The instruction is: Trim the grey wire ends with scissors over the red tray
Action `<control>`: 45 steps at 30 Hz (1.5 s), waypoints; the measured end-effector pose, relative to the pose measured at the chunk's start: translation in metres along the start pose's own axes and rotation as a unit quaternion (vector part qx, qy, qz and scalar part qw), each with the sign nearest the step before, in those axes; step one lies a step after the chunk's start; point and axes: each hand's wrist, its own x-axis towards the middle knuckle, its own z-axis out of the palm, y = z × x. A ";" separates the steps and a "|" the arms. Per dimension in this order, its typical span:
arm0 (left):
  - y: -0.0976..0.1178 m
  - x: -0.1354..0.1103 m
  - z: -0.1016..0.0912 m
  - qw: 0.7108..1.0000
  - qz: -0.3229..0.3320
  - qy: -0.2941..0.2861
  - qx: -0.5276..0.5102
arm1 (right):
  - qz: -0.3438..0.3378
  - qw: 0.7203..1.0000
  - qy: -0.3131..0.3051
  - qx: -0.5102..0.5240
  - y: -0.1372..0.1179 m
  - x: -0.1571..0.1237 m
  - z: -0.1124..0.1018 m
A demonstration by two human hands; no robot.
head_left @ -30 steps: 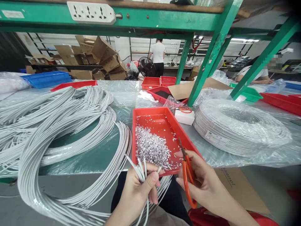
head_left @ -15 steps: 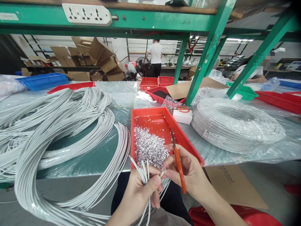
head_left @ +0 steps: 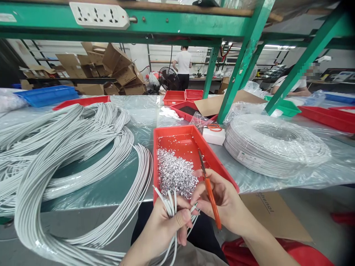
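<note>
My left hand (head_left: 173, 221) is closed around several grey-white cables (head_left: 172, 203), their ends fanning out above the thumb. One cable end (head_left: 195, 207) points right, with a dark tip, between my two hands. My right hand (head_left: 219, 199) holds orange-handled scissors (head_left: 210, 195), blades pointing up and away over the tray; its thumb and forefinger are close to that cable tip. Whether they touch it I cannot tell. Just beyond both hands lies a red tray (head_left: 219, 162) with a heap of small silvery scraps (head_left: 174, 171).
Large bundles of cut cable (head_left: 30, 192) cover the left of the table. At right lies a plastic-wrapped cable coil (head_left: 271, 147). A white box (head_left: 213, 136) with another pair of orange scissors (head_left: 215, 127) stands behind the tray. A green post (head_left: 240, 70) rises beyond.
The scissors in my right hand have tilted slightly, their blades leaning more to the left. My right fingers have drawn apart a little at the cable end, whose dark tip now shows more.
</note>
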 end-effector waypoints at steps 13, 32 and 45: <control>-0.011 0.003 0.011 0.944 0.158 0.223 0.184 | -0.014 0.989 0.122 -0.087 0.000 -0.001 0.007; -0.013 -0.003 0.001 0.996 0.045 0.046 0.058 | -0.081 0.940 0.190 -0.271 -0.011 0.012 -0.045; -0.014 -0.001 0.008 0.997 0.053 0.038 -0.046 | 0.104 0.926 -0.023 -0.363 -0.020 -0.045 -0.045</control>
